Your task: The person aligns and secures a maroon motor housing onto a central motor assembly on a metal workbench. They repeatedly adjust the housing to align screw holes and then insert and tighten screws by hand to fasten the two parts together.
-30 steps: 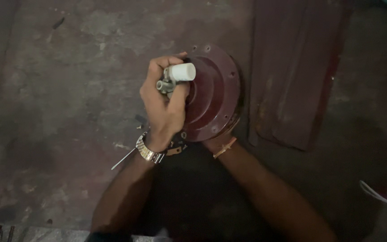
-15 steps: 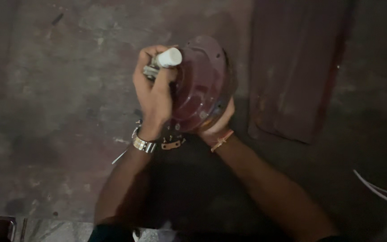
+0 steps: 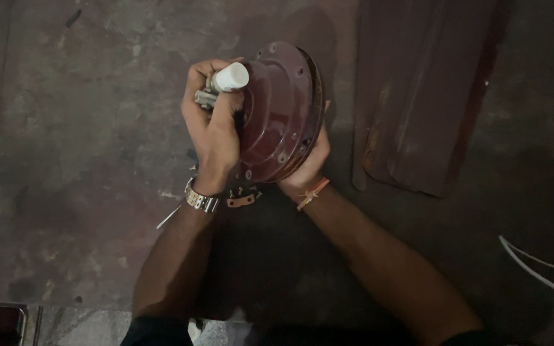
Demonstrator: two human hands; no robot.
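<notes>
Gripping a small metal fitting (image 3: 208,96) with a white cap (image 3: 231,77), the left hand (image 3: 213,131) has its fingers curled tight around the fitting's body; the cap sticks out past the knuckles toward the upper right. Fitting sits at the centre of a dark red round flange (image 3: 280,112), against its domed face.

Flange: tilted on edge, rim facing right, bolt holes visible around the border. Held above the floor (image 3: 72,160), roughly centre of view.

Right hand (image 3: 309,166): cups the flange from below and behind, fingers wrapped on the lower right rim, fingertip showing at the right edge. Palm mostly hidden by the flange.

Left wrist carries a metal watch (image 3: 200,200); right wrist an orange thread band (image 3: 312,192).

On the floor just under the wrists: a small brown metal strap (image 3: 242,201) with a few loose screws beside it, partly shaded. A thin pale rod (image 3: 169,216) lies left of the watch.

Right of the flange, apart from it: a dark red sheet-metal panel (image 3: 418,96) flat on the floor. White cable (image 3: 537,269) at the lower right edge.

Floor is stained grey concrete.
</notes>
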